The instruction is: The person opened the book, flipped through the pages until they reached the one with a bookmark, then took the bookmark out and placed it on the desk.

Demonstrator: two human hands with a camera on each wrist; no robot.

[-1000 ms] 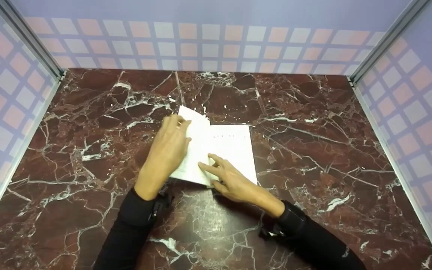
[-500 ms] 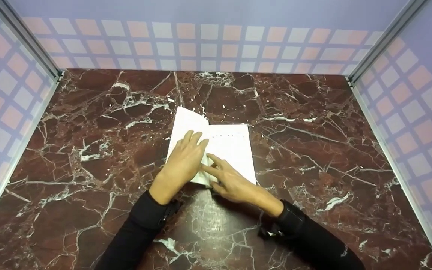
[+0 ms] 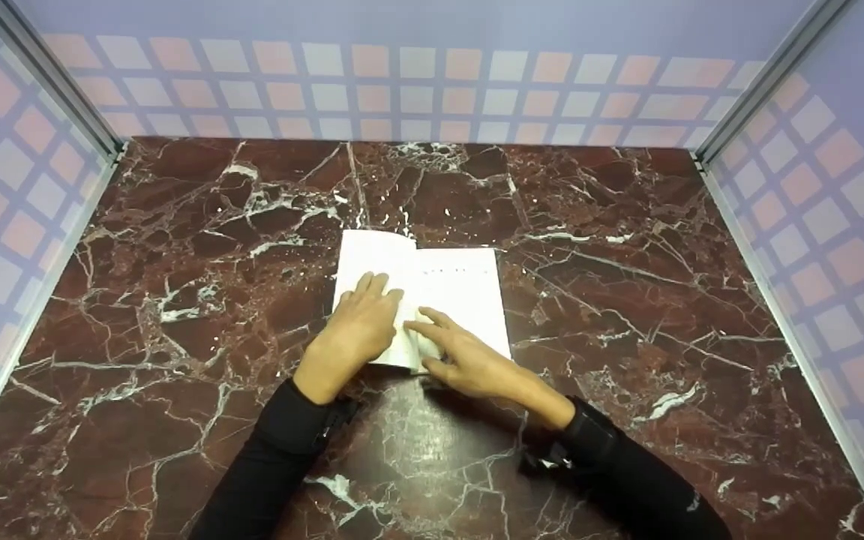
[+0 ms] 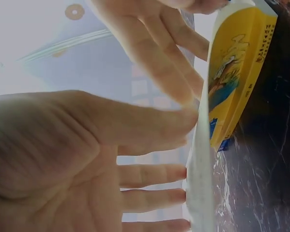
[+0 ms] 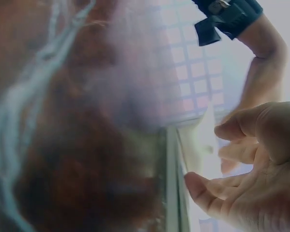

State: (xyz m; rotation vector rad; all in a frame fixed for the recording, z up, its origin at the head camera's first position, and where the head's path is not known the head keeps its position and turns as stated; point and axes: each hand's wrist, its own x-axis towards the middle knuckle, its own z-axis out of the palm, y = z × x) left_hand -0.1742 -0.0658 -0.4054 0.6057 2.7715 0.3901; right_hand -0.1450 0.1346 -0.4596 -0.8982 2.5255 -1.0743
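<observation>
Book [image 3: 462, 296]'s lying open mid-table [image 3: 177, 420]. Left hand [image 3: 357, 322] has fairly straight fingers, tips on the left page, gripping nothing. Right hand [image 3: 469, 364]'s fingers are loosely spread by the fold, hard to tell if they're pressing.

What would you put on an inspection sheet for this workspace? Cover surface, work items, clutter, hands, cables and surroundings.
Surface: dark red-brown marbled tabletop with pale veins.
Work items: one open book, white pages up; its yellow illustrated cover shows in the left wrist view.
Clutter: nothing seen.
Left hand: fingers extended on the left page.
Right hand: over the book's near part, fingers toward the gutter; contact unclear.
Cables: nothing seen.
Surroundings: pale lilac walls with pink and white squares; metal corner posts.
</observation>
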